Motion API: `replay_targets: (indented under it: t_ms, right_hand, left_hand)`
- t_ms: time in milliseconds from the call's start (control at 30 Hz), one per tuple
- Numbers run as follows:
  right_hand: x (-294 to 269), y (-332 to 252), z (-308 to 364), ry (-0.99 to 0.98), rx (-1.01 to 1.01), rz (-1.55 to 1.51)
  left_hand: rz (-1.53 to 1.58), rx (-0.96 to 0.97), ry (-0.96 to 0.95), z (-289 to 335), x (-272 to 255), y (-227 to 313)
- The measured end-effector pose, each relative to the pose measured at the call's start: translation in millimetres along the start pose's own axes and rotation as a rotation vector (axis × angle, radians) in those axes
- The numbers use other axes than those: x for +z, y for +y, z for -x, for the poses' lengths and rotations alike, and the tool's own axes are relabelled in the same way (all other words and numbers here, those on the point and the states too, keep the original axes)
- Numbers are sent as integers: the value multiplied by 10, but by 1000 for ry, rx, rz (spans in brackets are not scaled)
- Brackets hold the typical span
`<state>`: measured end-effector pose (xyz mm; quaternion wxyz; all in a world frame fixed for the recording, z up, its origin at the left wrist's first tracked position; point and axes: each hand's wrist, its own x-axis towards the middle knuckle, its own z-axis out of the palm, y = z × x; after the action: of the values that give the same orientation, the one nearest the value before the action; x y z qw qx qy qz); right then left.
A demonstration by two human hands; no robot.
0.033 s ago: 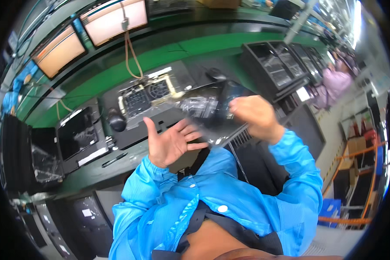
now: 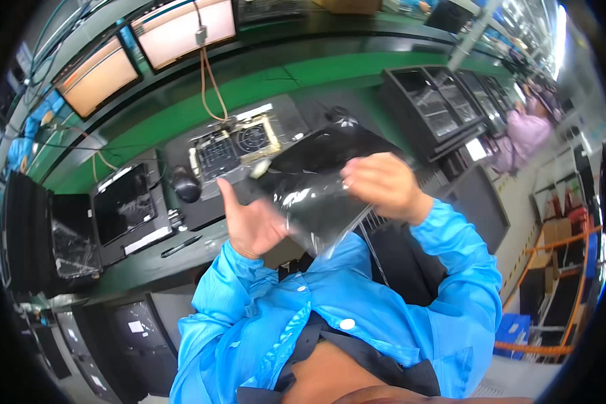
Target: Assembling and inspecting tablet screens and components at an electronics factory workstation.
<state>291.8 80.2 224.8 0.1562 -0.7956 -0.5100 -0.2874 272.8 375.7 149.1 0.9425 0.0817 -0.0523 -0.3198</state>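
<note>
A flat dark sheet or panel in glossy clear plastic film [image 2: 326, 158] is held up over the front of the bench. My right hand [image 2: 387, 187] pinches it by its right side. My left hand [image 2: 252, 223] is open beside the film's lower left corner, its thumb spread and its fingers blurred; whether they touch the film I cannot tell. Just behind the film lies a fixture with two dark patterned plates in a pale frame [image 2: 273, 128]. A black computer mouse [image 2: 186, 184] sits left of that fixture.
On the left, a dark screen panel [image 2: 124, 202] lies near a black pen [image 2: 180, 246]. Two lit monitors [image 2: 185, 32] stand at the back left. Black trays [image 2: 427, 101] with film-covered panels are at the right. Farther right is a person in pink [image 2: 526, 131].
The film-covered sheet has spread out flatter, its loose corner swinging down and left. My left fingers have turned inward toward it. The right hand has shifted slightly left, still gripping.
</note>
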Motion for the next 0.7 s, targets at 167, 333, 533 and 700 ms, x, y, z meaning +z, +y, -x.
replay_targets:
  t_ms: [167,333,533,700]
  right_hand:
    - [822,261,-429,-44,-152,29]
    - [1753,1042,-186,-221,310,101]
    - [1508,480,-579,-251,533,-726]
    - [1377,-75,-916,-146,565,-1065]
  left_hand:
    - [-446,254,219,663,-623,214]
    - [-277,453,514,1007,-543,145]
    - [-125,765,465,1150,-664,377]
    - [-46,821,366,1064,-659,409]
